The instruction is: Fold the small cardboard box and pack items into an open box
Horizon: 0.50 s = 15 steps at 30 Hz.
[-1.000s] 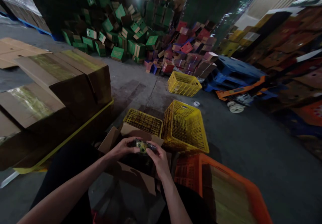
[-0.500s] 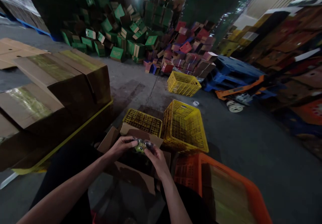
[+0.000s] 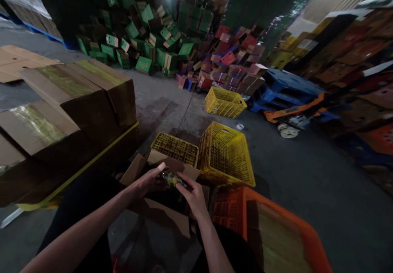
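Observation:
Between my hands, above an open cardboard box, is a small shiny pack with clear film and green-yellow and dark patches. What is inside it cannot be made out. My right hand grips the pack's right end between thumb and fingers. At the left end, my left hand has its fingers against the pack, its thumb lifted off the top. The box stands between my knees with its flaps spread, and its inside is dark.
Beyond the box are an upturned yellow crate and an upright yellow crate. An orange crate holding cardboard stands at right. Taped cartons fill the left. Farther off are another yellow crate and a pallet jack.
My left thumb has come up off the pack, which has tilted and dropped slightly. My right hand keeps its hold. The view has shifted slightly.

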### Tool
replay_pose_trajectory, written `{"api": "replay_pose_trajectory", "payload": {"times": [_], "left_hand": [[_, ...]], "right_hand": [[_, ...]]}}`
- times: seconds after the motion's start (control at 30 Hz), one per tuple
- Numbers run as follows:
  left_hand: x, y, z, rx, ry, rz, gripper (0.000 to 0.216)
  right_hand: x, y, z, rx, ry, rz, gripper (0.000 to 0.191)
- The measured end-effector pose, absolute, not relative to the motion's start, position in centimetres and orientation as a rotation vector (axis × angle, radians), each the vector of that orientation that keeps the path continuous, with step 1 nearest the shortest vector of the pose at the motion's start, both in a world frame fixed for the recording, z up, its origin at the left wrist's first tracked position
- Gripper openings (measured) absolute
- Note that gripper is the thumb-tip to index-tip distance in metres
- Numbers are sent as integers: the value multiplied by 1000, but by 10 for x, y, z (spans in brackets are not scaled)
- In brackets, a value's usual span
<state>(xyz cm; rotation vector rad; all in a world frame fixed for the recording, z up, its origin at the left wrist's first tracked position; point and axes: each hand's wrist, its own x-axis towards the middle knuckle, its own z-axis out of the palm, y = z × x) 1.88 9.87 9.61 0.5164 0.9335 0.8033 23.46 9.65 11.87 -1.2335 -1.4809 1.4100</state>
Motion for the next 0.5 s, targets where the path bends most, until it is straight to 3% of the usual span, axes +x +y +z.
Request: {"api": "replay_pose_trajectory", "payload": {"times": [0.13,0.3,0.5], "left_hand": [[18,99,95,610,882,847,54],[18,99,98,654,890,945,58],[16,101,94,809,893,995,61]], "right_hand": [[234,96,121,-1161,-1634,1306,37],[237,98,113,-1185,-1610,1244,59],[244,99,109,-1240,-1454,1292,46]]}}
